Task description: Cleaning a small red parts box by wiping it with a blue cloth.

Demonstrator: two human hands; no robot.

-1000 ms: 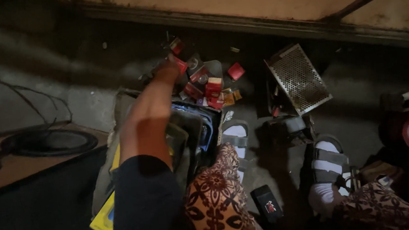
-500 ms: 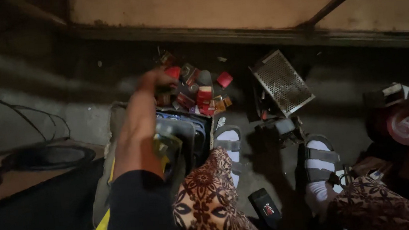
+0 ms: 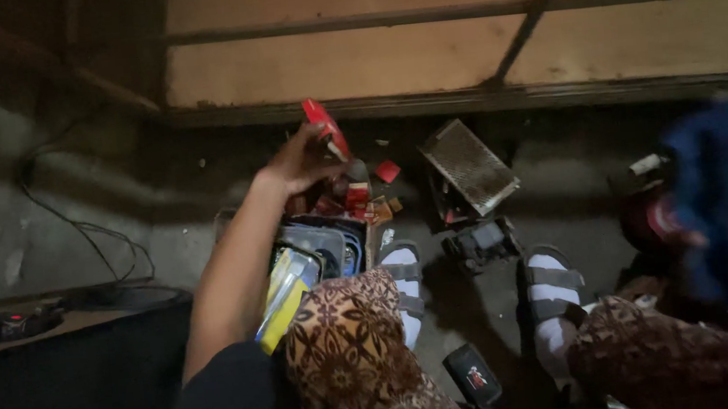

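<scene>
Lifted clear of the cluttered box (image 3: 332,243) since a moment earlier, the left hand (image 3: 298,162) gripped a small red tool (image 3: 324,128) — the right hand stayed out of sight.

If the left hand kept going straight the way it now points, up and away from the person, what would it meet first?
The left hand, holding a red pack, points toward the wooden board wall behind the floor clutter. Nothing shows in between, so the dark ledge at the wall's base likely comes first, though depth is hard to judge.
</scene>
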